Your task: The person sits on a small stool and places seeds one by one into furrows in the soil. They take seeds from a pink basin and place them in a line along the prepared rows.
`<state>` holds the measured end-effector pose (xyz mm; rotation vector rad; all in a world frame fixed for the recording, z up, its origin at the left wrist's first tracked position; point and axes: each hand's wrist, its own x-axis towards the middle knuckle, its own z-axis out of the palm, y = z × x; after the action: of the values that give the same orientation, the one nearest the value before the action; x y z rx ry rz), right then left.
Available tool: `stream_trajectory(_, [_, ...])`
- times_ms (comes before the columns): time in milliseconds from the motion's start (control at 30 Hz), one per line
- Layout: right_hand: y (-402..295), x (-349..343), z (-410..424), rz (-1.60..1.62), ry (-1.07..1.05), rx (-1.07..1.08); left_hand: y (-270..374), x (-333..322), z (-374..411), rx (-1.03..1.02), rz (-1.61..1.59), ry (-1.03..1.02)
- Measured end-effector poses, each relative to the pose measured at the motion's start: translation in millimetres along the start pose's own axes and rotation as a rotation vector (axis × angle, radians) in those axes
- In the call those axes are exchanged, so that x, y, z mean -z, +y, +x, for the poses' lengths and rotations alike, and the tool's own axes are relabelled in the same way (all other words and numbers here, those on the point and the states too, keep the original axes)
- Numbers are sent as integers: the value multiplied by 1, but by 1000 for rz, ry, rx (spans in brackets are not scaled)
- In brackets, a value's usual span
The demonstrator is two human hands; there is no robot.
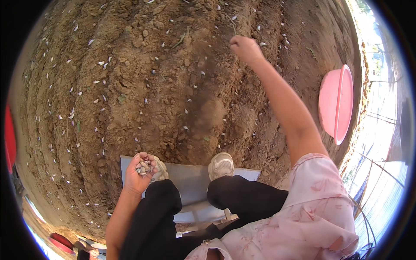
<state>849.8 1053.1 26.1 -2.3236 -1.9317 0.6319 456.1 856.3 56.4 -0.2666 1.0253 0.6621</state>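
My left hand (139, 172), palm up beside my left knee, cups several garlic cloves (144, 166). My right hand (246, 48) is stretched far forward over the furrowed soil (130, 71), its fingers bent together at a thin dry stalk (233, 27). Whether the stalk or anything else is between those fingers cannot be told. A garlic clove (263, 44) lies on the soil just right of that hand. Many more cloves are scattered along the rows, some of them upright in the soil.
A pink plastic basin (336, 104) stands at the right edge of the soil. Under my shoes (221, 165) lies a pale flat board (191, 178). A red object (9, 139) shows at the far left rim, and a red basin (61, 243) lies at lower left.
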Motion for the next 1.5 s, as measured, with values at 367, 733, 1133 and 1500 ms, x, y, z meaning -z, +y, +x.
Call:
stream_trajectory(367, [89,-17,-35,26,127,-168,-9,-21,9,41,70,-46])
stream_trajectory(733, [84,-41,-58,-140,226,20,-15,-13,6,36,110,14])
stream_trajectory(1133, [84,-41,-64,-74,150,56,-11,-16,4,-3,129,42])
stream_trajectory(1500, [83,-13,-39,35,97,-156,0,-11,0,-25,110,60])
